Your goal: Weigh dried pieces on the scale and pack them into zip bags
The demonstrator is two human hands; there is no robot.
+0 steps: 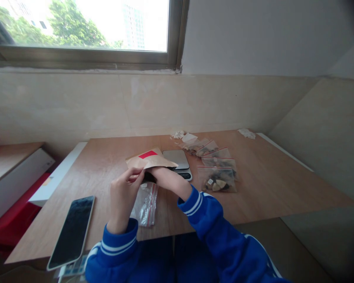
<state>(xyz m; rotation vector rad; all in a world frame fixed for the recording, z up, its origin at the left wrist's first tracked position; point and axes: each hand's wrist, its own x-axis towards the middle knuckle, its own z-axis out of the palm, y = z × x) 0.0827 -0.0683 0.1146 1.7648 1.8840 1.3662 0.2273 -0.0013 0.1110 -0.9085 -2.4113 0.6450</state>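
A brown kraft paper bag (159, 160) with a red label lies tilted over the table, its mouth facing me. My left hand (122, 190) is closed, pinching the lip of the bag between thumb and fingers. Into the opening reaches my right hand (166, 177); its fingers are hidden inside the bag, so what they hold does not show. Just behind the right wrist stands a small digital scale (177, 158), partly covered by the bag and the hand. Clear zip bags (147, 204) with red seams lie flat below the paper bag.
On the right, several filled zip bags (217, 181) overlap in a row, the nearest holding dark and pale pieces. White scraps (189, 137) lie at the back by the wall (224, 102). A tablet (72, 232) rests at the table's left front edge.
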